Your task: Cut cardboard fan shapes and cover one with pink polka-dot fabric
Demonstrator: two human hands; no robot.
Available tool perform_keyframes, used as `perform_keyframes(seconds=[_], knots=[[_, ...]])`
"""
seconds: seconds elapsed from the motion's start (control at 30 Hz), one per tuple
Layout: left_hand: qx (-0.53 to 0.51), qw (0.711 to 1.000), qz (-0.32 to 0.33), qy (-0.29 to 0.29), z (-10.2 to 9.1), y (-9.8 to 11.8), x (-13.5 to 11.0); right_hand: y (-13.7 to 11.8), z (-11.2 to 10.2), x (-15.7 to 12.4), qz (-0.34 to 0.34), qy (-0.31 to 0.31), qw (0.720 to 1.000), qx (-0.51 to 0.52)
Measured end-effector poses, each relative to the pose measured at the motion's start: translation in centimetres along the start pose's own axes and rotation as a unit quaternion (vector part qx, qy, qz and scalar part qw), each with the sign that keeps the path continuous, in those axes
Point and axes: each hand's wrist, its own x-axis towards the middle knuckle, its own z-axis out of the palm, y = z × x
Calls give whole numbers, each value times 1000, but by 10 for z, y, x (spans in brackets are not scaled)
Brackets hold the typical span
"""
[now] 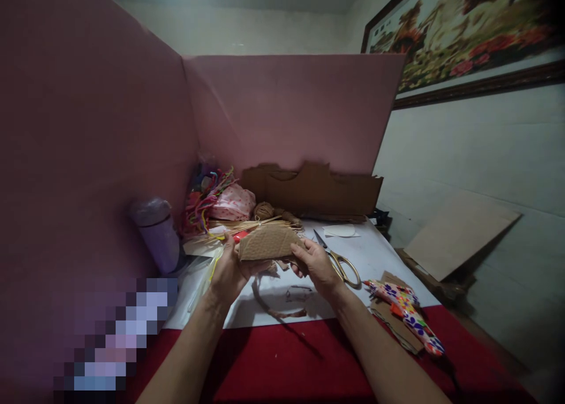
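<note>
I hold the cardboard piece (267, 243) up between my hands, just above the white sheet (375, 256): my left hand (227, 271) is closed on its left end and my right hand (315, 266) grips its right lower corner. Scissors (341, 264) lie just beside my right hand and bamboo skewers (241, 225) right behind the piece. The pink board (88, 157) walls in the left and back, with open red cloth (286, 357) towards me.

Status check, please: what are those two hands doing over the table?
Left hand and right hand both gripping curved cardboard piece, held above white sheet. Scissors lying beside right hand, untouched. Wooden sticks close behind.
</note>
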Motion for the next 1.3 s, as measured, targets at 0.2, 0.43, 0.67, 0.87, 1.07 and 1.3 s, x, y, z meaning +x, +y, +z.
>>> perform_keyframes(seconds=[0.2,0.43,0.67,0.87,1.07,1.3], knots=[[13,999,18,-26,1,2,-2,3,-3,2,-8,-11,1000,-6],[67,997,45,5,0,-4,-1,-3,-3,1,-11,-26,1000,-3],[74,996,53,2,-1,-3,1,-3,-4,1,-5,-17,1000,-16],[96,989,112,-26,0,0,-1,-11,-1,-2,-46,-13,998,-40],[90,990,108,-17,0,-1,0,-11,3,-4,-55,3,998,-38],[-42,994,96,9,11,-20,-2,11,13,2,-49,73,992,91]])
